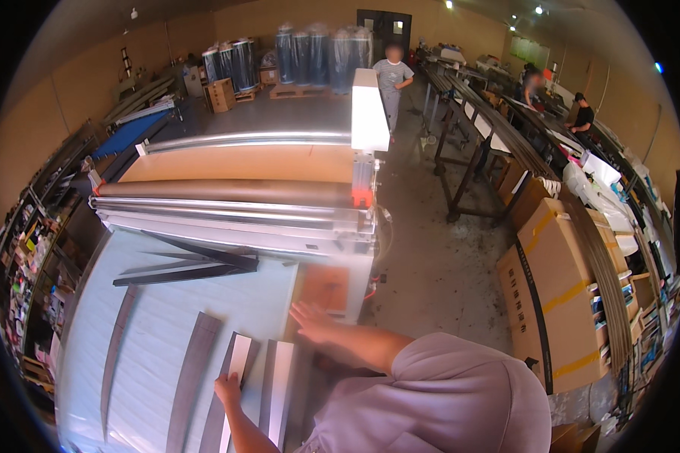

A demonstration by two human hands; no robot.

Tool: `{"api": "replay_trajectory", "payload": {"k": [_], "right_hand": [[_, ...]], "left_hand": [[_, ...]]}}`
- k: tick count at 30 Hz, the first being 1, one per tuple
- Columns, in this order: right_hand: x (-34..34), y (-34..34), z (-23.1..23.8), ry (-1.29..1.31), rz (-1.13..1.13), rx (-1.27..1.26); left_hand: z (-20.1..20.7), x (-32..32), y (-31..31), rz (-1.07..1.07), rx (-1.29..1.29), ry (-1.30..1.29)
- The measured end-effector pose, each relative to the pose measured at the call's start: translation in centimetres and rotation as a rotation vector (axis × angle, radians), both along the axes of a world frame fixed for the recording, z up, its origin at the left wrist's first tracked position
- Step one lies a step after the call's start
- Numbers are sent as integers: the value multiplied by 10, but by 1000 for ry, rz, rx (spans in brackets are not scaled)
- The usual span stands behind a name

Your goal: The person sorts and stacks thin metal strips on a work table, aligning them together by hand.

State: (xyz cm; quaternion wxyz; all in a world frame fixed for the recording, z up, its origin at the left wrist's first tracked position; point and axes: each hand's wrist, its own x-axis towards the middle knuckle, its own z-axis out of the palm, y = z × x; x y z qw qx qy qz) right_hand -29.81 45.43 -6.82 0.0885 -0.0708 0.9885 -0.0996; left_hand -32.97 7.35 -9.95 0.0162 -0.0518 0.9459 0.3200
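My left hand [227, 389] is closed on the edge of a long dark strip with a white band [239, 356], which lies on the pale, film-covered table [155, 332]. My right hand [312, 322] is open and holds nothing, its fingers stretched out near the table's right edge. A second strip with a white face [280, 377] lies just right of the held one. To the left are a wide dark strip [192, 377] and a narrow, curved dark strip [116, 362]. Several black strips [193, 270] lie crossed farther back.
A wide roller machine [234, 192] with a white end housing [369, 109] spans the table's far side. Large cardboard boxes [555, 294] and a rack of long bars [483, 121] stand at the right. One person [393, 75] stands beyond the machine; others work at the far right.
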Motion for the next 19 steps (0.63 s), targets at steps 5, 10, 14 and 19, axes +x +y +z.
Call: {"api": "replay_trajectory", "payload": {"k": [5, 10, 14, 19], "right_hand": [[3, 4, -6, 36, -9, -13], [7, 6, -6, 61, -10, -36], [4, 1, 7, 49, 1, -60], [-2, -4, -17, 12, -20, -19]], "left_hand": [[11, 3, 8, -18, -11, -29], [7, 3, 6, -32, -44, -12], [-3, 4, -9, -4, 29, 4], [39, 24, -8, -42, -22, 135]]}}
